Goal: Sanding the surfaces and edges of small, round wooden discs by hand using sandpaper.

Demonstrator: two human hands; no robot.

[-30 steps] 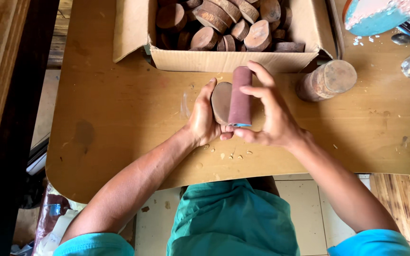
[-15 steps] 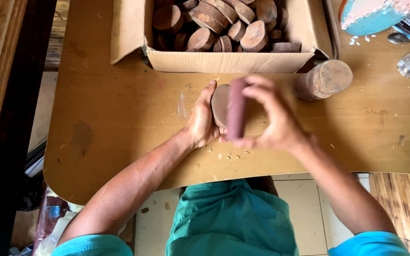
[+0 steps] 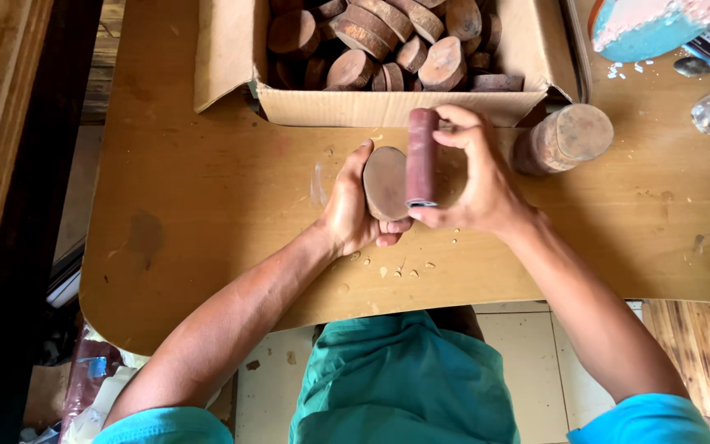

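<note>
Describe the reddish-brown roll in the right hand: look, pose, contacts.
The reddish-brown roll is a slim cylinder that looks like rolled sandpaper, matte, with a thin bluish edge at its near end. It points away from the person, far end near the cardboard box. The right hand grips it, fingers over the far part, thumb near the lower end. Its left side lies against the flat face of the wooden disc held by the left hand, above the table.

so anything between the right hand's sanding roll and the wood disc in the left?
Nothing visible. The left hand holds the wood disc upright on the table; the right hand presses the sanding roll straight against its face.
</note>
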